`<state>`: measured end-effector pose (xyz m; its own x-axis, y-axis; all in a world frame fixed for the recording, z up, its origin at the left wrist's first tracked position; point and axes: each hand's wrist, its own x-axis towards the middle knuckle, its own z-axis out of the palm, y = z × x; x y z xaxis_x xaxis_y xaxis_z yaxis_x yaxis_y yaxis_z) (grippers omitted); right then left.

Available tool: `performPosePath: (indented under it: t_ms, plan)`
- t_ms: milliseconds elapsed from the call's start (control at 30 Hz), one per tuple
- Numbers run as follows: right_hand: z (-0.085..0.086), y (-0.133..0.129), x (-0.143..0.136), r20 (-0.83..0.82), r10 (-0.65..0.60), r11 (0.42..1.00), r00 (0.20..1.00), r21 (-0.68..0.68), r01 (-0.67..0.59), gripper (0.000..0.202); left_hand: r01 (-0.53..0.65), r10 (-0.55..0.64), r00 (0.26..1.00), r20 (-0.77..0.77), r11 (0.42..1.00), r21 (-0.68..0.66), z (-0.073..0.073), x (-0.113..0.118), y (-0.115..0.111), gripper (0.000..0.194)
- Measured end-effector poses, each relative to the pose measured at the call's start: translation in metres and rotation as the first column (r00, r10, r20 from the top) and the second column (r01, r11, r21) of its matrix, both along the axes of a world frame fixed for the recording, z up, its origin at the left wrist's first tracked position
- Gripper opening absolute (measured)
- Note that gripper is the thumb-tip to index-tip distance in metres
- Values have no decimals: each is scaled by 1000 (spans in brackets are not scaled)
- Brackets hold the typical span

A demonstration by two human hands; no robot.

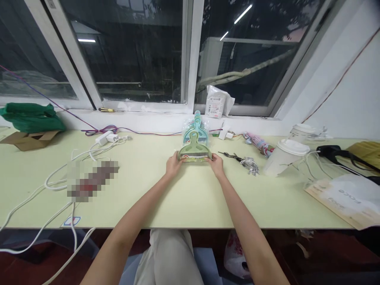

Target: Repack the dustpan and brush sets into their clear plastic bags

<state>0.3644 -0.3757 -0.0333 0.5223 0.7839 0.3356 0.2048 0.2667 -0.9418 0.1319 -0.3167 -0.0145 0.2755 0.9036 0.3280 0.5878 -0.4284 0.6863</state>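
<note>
A small light-green dustpan set (194, 149) stands upright on the table, its rounded handle part at the top and a row of brush bristles across its front. My left hand (173, 164) grips its lower left corner, and my right hand (216, 164) grips the lower right, thumbs at the front. Just behind it, several similar blue-green dustpan sets (197, 126) stand in a row in clear plastic wrapping, up against the window ledge. The green set partly hides them.
To the right lie dark scissors (233, 156), a silvery pile (249, 165), a folded umbrella (258, 143), a lidded paper cup (277, 160) and a paper bag (347, 198). White cables (56, 186) run across the left. A cardboard box (28, 140) and green bag (32, 117) sit far left.
</note>
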Motion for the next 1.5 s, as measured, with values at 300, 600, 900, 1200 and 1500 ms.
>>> performPosePath:
  t_ms: [300,600,900,1200,1500]
  plan:
    - [-6,64,18,424,-186,976,886,-28,218,38,-40,60,996,-71,965,261,-9,64,77,70]
    - [-17,127,31,612,-233,927,755,-94,362,62,63,-81,939,334,996,64,-36,79,137,87]
    - [-27,116,40,640,-253,944,725,0,329,72,-5,2,921,389,1000,7,-33,77,120,90]
    - [-19,36,17,633,-179,980,753,43,196,13,-86,158,808,568,985,-151,-39,27,74,54]
    - [-12,-13,-22,781,157,987,604,-140,-75,6,-9,98,847,522,985,-170,-36,-14,23,29]
